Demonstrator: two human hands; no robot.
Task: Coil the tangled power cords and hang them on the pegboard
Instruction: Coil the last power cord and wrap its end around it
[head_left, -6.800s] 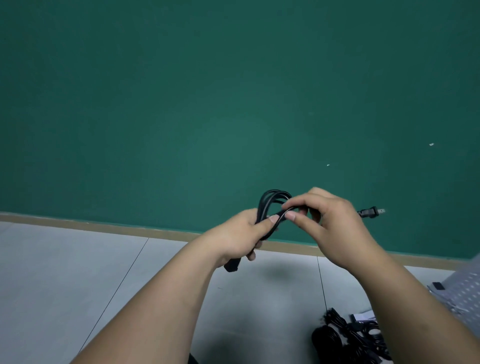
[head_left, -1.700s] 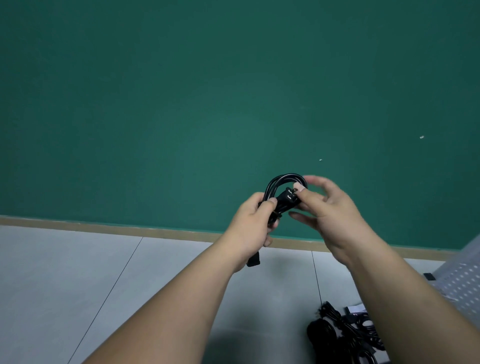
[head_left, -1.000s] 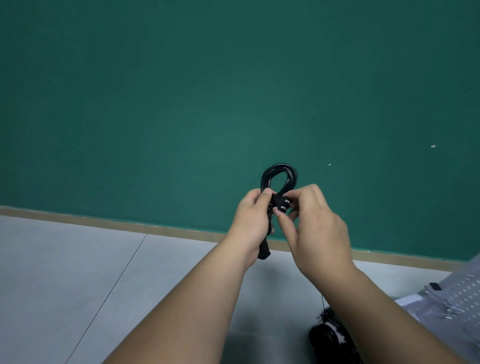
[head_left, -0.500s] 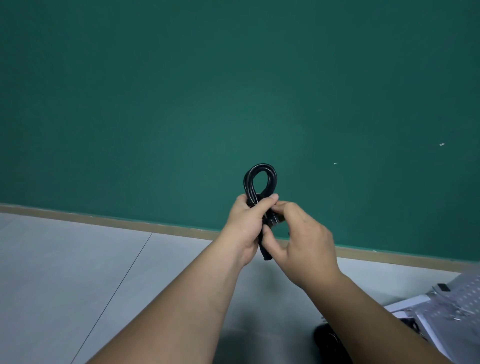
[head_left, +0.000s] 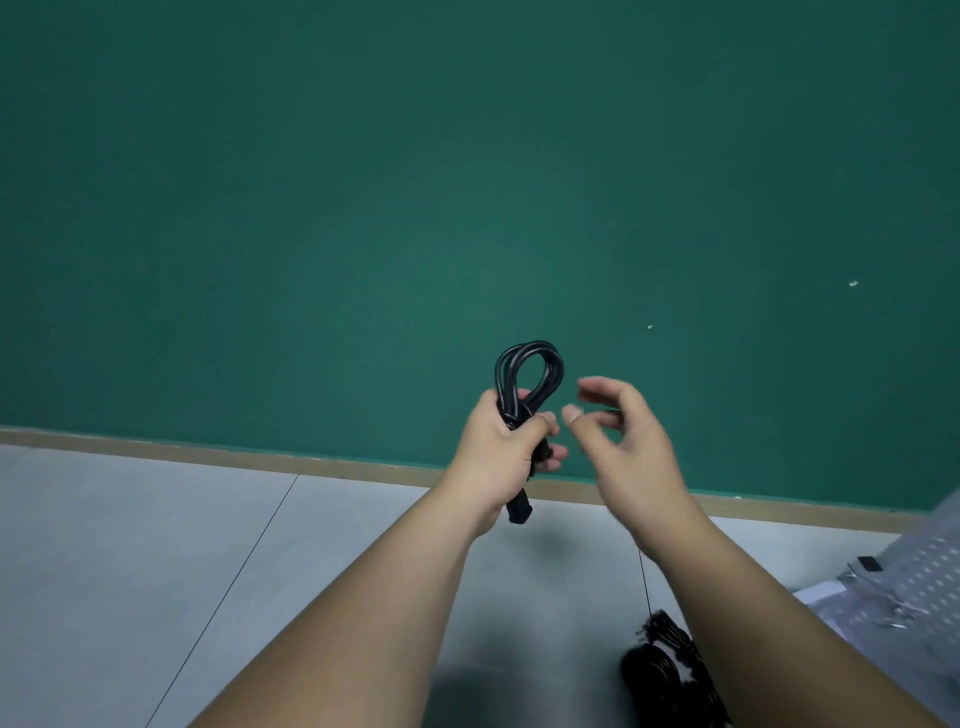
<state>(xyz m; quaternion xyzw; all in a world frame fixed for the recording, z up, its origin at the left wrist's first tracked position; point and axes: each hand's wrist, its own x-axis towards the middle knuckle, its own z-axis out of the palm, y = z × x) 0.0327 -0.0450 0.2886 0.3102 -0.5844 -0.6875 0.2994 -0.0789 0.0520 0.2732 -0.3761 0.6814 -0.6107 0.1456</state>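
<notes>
Right hand (head_left: 623, 441) is off the bundle; half a second ago it pinched the plug at the coil's waist beside the left. Its fingers are loosely curved and motion-blurred, holding nothing I can make out. Left hand (head_left: 506, 452) alone grips the coiled cord (head_left: 530, 371) at the waist. Loop stands upright above the fist, connector (head_left: 519, 512) hangs below, all in the air over the floor's far edge. Coil looks finished. Best to keep the fist tight so the tucked end can't spring, then carry it loop-first to the pegboard (head_left: 930, 566) at the floor's right edge. Tangled cords (head_left: 660, 670) lie by the near edge.
</notes>
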